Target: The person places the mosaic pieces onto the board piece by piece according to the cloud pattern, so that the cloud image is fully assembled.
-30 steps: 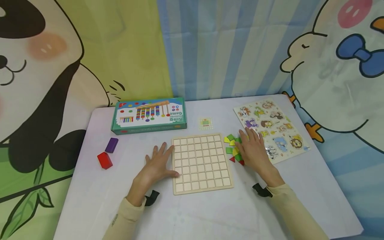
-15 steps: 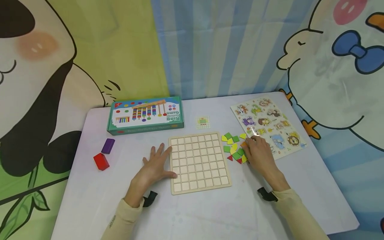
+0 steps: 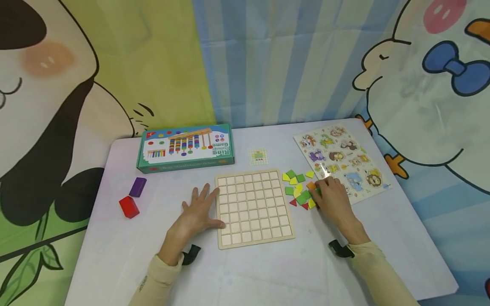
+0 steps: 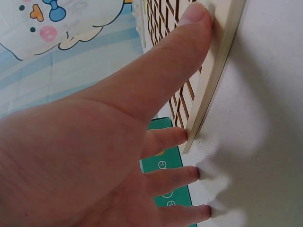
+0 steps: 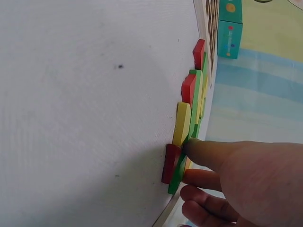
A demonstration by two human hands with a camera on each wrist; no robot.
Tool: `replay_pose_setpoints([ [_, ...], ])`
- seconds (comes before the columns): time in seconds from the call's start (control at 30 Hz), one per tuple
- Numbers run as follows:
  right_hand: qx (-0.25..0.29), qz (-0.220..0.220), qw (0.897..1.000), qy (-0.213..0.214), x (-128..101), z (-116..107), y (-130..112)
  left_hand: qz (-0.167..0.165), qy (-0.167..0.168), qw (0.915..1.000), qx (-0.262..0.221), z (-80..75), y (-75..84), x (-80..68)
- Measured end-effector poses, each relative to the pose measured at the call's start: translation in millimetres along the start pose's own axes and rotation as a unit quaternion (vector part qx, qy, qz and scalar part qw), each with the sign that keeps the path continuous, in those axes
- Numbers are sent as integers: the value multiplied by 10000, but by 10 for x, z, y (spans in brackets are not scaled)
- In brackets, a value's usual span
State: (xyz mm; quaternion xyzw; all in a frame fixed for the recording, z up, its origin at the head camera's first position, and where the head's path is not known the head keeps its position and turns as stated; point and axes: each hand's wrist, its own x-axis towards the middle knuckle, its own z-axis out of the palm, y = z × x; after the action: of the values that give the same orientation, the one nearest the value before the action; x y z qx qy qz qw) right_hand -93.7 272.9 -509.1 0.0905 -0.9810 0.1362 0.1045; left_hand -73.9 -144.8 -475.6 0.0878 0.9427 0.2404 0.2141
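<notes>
Since a moment ago the right hand (image 3: 332, 196) has curled in on the colored tiles (image 3: 300, 189) right of the grid board (image 3: 252, 207), pinching a green one. Left hand (image 3: 199, 210) lies flat and spread, steadying the board's edge; looks like the pick-up step, so next comes lifting that tile cleanly out.

**A:** what else is on my table (image 3: 268, 272)?

**B:** teal Ring Game box (image 3: 185, 147) at the back left, purple block (image 3: 137, 186) and red block (image 3: 129, 206) near each other on the left.

**A:** I also see an animal peg puzzle (image 3: 342, 163) far right and a small pattern card (image 3: 258, 156) mid-back.
</notes>
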Motion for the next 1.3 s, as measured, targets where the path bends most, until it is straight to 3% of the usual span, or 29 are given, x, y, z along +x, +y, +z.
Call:
replay_pose_setpoints([
  [0.57,135,-78,9993,325,52,-11,-42,-165,-83,9998,-62,-34,41,-13],
  [0.73,317,-443,9965,626,192,-37,-153,-170,-42,9998,-70,-45,44,-17],
  [0.97,571,-1076,9903,663,444,-16,-521,-184,-45,9997,-137,-46,53,-8],
  [1.3,690,-2425,9671,326,754,162,-1038,-203,-21,9997,-97,-50,65,-16],
])
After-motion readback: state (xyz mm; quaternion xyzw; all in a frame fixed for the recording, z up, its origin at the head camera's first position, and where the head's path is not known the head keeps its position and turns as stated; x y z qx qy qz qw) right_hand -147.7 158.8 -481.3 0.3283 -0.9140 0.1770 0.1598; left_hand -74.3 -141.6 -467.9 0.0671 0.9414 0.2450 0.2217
